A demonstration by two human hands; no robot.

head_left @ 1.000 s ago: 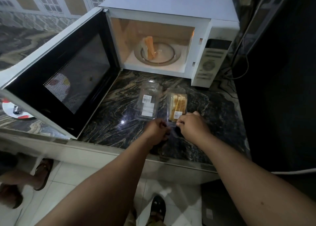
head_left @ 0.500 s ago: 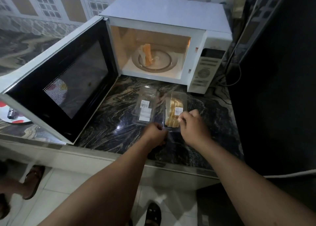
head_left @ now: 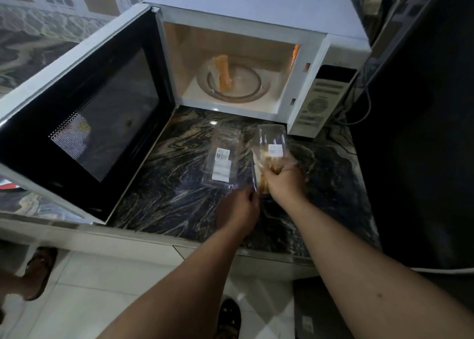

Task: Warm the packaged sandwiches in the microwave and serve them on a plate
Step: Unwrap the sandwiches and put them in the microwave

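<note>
A white microwave (head_left: 259, 13) stands on the dark marble counter (head_left: 166, 192) with its door (head_left: 84, 123) swung wide to the left. One sandwich (head_left: 223, 76) stands upright on the glass turntable (head_left: 234, 83) inside. An empty clear plastic package (head_left: 222, 160) lies flat on the counter. To its right, a second clear package (head_left: 271, 146) is lifted open, lid tilted up. My right hand (head_left: 283, 182) grips the sandwich inside it. My left hand (head_left: 241, 208) pinches that package's near edge.
A dark tall appliance (head_left: 420, 133) fills the right side, with cables (head_left: 359, 108) behind the microwave. A plate (head_left: 7, 186) peeks out under the open door at far left. Another person's sandalled foot (head_left: 36, 272) stands on the tiled floor at lower left.
The right-hand package has been opened: its lid now tilts up and my right hand has moved forward to grip the sandwich inside. My left hand stays at the package's near edge.
</note>
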